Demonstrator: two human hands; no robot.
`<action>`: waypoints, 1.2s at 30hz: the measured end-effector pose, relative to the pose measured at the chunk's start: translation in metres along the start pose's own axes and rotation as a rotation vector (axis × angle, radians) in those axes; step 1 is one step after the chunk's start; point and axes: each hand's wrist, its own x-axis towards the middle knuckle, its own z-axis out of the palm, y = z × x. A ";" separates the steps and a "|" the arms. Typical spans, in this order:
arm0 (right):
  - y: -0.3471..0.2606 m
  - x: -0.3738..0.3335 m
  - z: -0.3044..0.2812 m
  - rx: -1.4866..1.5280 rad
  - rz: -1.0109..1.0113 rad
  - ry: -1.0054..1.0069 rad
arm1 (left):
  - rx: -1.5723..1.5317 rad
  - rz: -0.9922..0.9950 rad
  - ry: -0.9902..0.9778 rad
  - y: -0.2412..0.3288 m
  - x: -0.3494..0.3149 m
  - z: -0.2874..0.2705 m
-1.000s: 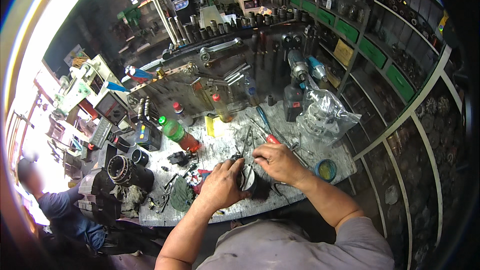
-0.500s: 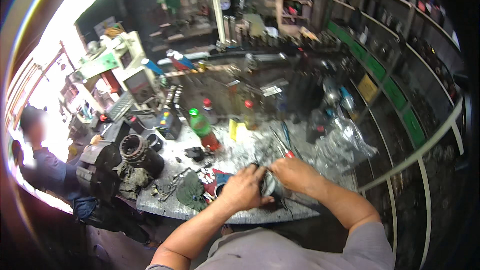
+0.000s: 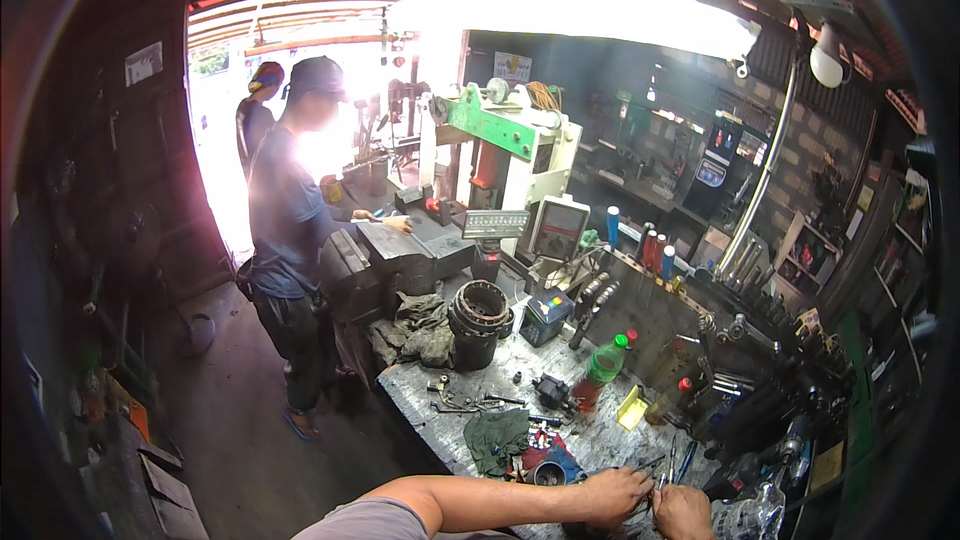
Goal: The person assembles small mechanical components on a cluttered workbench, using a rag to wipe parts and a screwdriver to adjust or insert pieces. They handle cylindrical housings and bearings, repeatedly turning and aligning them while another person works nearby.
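At the bench's near edge, my left hand (image 3: 612, 495) has its fingers curled together. Whatever lies in its grip is hidden. Close by on the right, my right hand (image 3: 683, 513) is closed in a fist, and I cannot make out what it holds. Thin metal hand tools (image 3: 685, 458) lie just beyond both hands. Left of my left hand sits a round hollow metal part (image 3: 548, 473) on a red and blue cloth (image 3: 566, 460). A dark green rag (image 3: 497, 440) lies beside it. Clear crumpled plastic (image 3: 750, 515) is right of my right hand.
A green-capped bottle with red liquid (image 3: 600, 370), a yellow piece (image 3: 632, 407) and a black cylindrical housing (image 3: 478, 330) stand on the metal bench (image 3: 410, 385). A co-worker (image 3: 290, 210) stands at the left. Behind is a green and white press frame (image 3: 500, 120).
The view has swung left and up, so both hands now sit at the lower edge. My left hand no longer spreads over the round part. The co-worker shows more fully.
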 end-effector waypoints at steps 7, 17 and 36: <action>-0.002 -0.011 -0.006 0.106 -0.033 0.122 | 0.038 0.031 0.014 -0.007 0.001 0.019; 0.000 -0.007 -0.007 -0.008 -0.062 0.019 | 0.075 0.005 -0.032 -0.004 0.000 0.015; -0.008 -0.010 -0.003 0.000 -0.004 0.106 | 0.147 0.082 0.078 -0.009 -0.003 0.025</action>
